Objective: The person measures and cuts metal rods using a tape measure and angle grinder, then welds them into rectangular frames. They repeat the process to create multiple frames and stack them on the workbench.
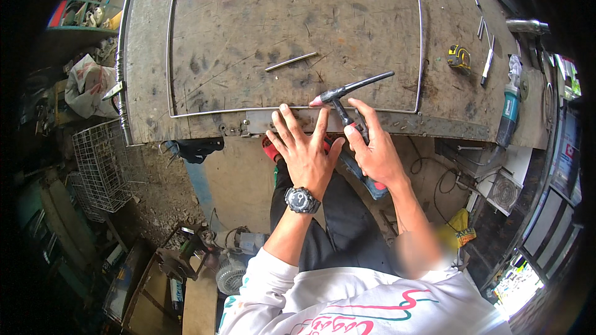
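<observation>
A thin metal rod frame point(421, 43), bent into a large rectangle, lies flat on the worn workbench point(236, 31). My left hand point(307, 158) rests palm down at the bench's near edge, fingers spread, their tips at the frame's near side. In my right hand point(379, 158) is a TIG welding torch point(338, 94), its long black back cap pointing up and right. The torch's pinkish nozzle is at the frame's near rod, close to my left index fingertip. A short metal rod point(292, 61) lies loose inside the frame.
Right of the frame lie a yellow tape measure point(459, 57), a marker point(488, 65) and a teal angle grinder point(510, 111). A metal strip point(447, 126) runs along the bench's near edge. Wire baskets point(102, 161) stand at the left; cables point(441, 180) hang below right.
</observation>
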Available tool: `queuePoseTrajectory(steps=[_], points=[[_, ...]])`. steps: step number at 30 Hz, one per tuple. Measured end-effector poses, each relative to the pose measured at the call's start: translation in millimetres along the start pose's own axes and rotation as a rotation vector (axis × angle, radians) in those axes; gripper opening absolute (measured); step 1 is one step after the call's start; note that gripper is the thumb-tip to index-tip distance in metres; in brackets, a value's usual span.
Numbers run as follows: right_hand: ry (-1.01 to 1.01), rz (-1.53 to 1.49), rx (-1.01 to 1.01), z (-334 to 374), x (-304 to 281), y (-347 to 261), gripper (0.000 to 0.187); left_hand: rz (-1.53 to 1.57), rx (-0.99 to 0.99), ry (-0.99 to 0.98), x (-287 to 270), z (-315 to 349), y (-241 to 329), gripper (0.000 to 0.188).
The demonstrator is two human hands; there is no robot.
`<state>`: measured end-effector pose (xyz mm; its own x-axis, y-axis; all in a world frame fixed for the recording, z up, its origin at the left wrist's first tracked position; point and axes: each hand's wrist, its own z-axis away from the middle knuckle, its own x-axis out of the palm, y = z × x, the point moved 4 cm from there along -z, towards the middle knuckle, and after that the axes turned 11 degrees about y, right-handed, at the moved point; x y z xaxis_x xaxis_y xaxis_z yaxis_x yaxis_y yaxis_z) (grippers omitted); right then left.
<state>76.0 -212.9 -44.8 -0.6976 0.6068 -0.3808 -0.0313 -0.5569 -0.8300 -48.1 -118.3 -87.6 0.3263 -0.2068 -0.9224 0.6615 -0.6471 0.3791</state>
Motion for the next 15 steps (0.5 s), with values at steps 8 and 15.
queuePoseTrajectory(steps=[8,15], points=[[-0.018,0.004,0.015,-0.3,-0.9,0.1,0.053,0.028,0.018,0.056,-8.9,-2.6,6.2,0.075],[-0.007,0.036,0.079,2.9,-0.2,2.3,0.055,-0.039,0.086,0.023,-17.0,-0.3,8.6,0.073]])
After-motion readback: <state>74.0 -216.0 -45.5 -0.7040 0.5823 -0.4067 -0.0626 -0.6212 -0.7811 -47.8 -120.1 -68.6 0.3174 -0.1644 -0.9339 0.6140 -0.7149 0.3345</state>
